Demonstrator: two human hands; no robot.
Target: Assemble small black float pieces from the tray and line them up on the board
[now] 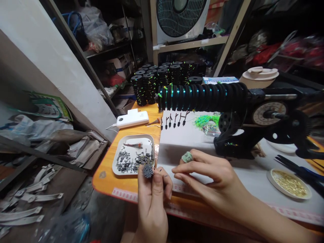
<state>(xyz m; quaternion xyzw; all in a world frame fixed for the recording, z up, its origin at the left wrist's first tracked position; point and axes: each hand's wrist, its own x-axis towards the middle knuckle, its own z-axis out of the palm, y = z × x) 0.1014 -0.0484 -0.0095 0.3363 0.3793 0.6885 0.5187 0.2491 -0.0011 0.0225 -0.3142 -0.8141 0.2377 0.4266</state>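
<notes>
My left hand [153, 199] is closed in a pinch at the table's front edge, holding up a small grey bundle [147, 170] of thin metal pieces. My right hand [205, 177] lies just to its right, fingers curled and pointing left, touching the left hand; whether it holds anything is hidden. A pale green wrap [187, 157] covers one fingertip. Just behind the left hand stands a white tray [150, 139] with several small grey and black metal parts.
A black winding machine [255, 125] carries a row of black spools [202, 97] across the white sheet [187, 138]. Stacked black spools [162, 79], a white power bank [132, 118], small black floats [174, 119], green line [206, 119] and a dish of gold beads [288, 182] stand on the orange table [106, 182].
</notes>
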